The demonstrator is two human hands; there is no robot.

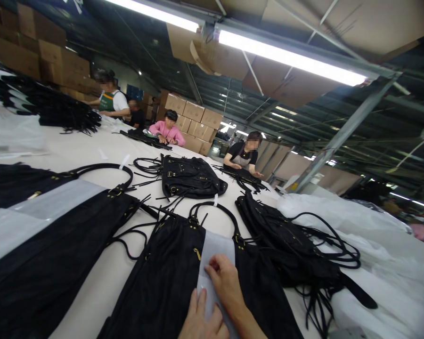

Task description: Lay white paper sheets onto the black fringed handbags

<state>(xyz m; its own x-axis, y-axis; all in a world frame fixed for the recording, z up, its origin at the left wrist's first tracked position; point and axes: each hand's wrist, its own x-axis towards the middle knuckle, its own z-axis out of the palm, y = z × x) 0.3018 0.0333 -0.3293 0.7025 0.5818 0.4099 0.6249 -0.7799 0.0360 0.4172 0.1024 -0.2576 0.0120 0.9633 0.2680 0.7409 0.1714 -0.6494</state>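
Note:
In front of me a black handbag (162,273) lies flat on the table, its looped handle pointing away. A translucent whitish plastic strip (217,245) runs down its middle, next to a gold zipper pull (197,254). My right hand (226,282) is closed, fingertips pinched together at the left part of the strip. Lower down, my left hand (203,318) rests with fingers apart on the strip and the bag; its wrist is cut off by the frame edge. A white tag (216,200) hangs on the handle.
Another black bag (56,254) with a similar strip lies at left. More bags (194,176) lie ahead and at right (286,230), with loose straps. White plastic sheeting (385,263) covers the right side. Several co-workers (245,155) stand across the white table (77,146). Cartons (194,117) are stacked behind.

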